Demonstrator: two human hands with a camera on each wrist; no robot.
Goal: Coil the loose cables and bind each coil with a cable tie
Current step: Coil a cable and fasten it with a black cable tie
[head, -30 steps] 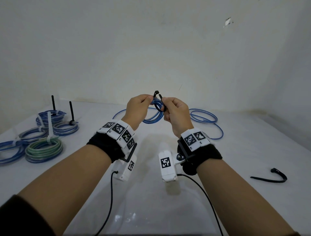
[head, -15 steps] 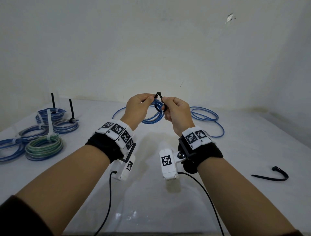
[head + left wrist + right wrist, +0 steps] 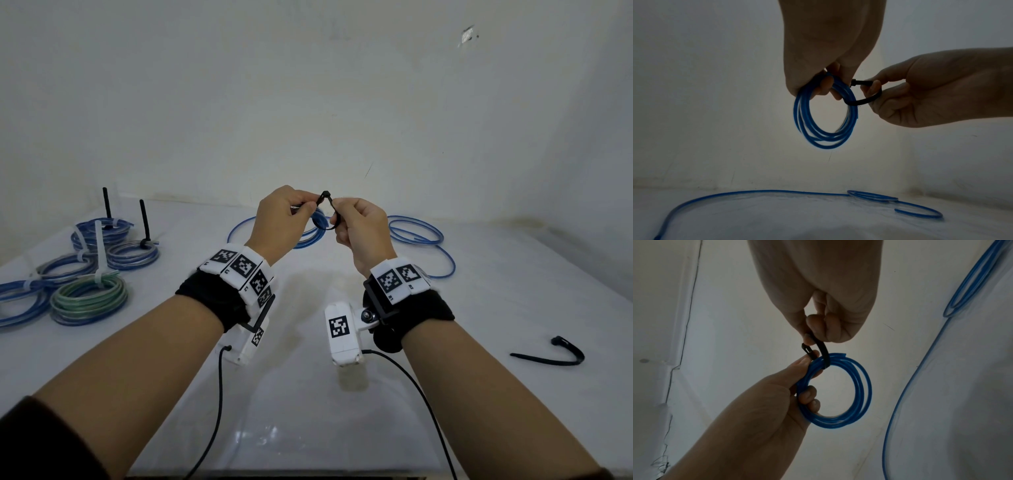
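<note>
White table (image 3: 513, 291), plain pale wall (image 3: 308, 102)

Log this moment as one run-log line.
step: tying coil | left hand: grips blue coil | right hand: pinches black tie looped round coil | tie: not yet cinched | spare tie: on table

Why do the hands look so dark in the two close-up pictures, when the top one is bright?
Left wrist view: the left hand and right hand are backlit by the pale wall, so they go shadowy, while the blue coil stays vivid. Right wrist view: same backlighting, and the wall's edge bows from the wide lens. Head view: even light, with soft glare on the table.
</note>
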